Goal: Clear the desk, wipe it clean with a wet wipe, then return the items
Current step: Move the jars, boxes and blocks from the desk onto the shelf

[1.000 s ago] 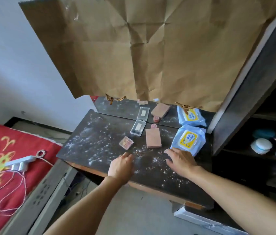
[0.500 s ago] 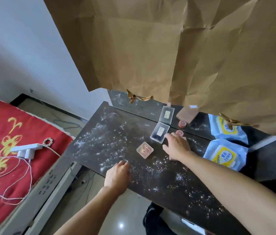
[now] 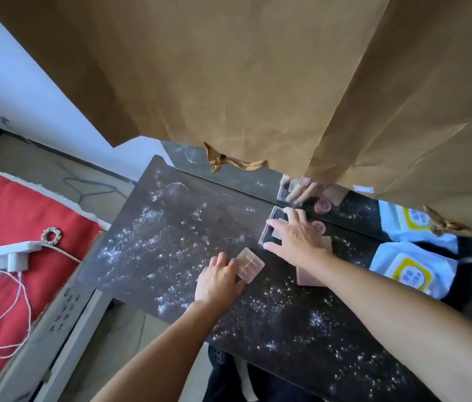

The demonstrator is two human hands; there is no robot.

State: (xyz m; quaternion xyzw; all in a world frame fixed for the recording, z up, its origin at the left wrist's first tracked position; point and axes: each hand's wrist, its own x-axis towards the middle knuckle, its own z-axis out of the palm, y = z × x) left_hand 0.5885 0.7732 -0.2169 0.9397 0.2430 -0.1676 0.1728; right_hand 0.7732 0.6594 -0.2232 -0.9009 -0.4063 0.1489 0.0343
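Note:
The dark desk is speckled with white dust. My left hand takes a small pinkish clear box between forefinger and thumb near the desk's middle. Just beyond it, my right hand spreads over a flat clear case, thumb and forefinger clasping its edges. A pink rectangular block lies partly under my right forearm. A small round pink cap sits behind the hand. A blue wet wipe pack lies at the right.
A mirror stands along the desk's back edge and reflects the items; crumpled brown paper hangs over most of it. A red patterned bedspread with a white power strip and cords lies left of the desk.
My left hand has moved forward from the desk's front edge onto the small pinkish box. My right hand has moved from the pink block onto the clear case. The view has tilted downward and closer.

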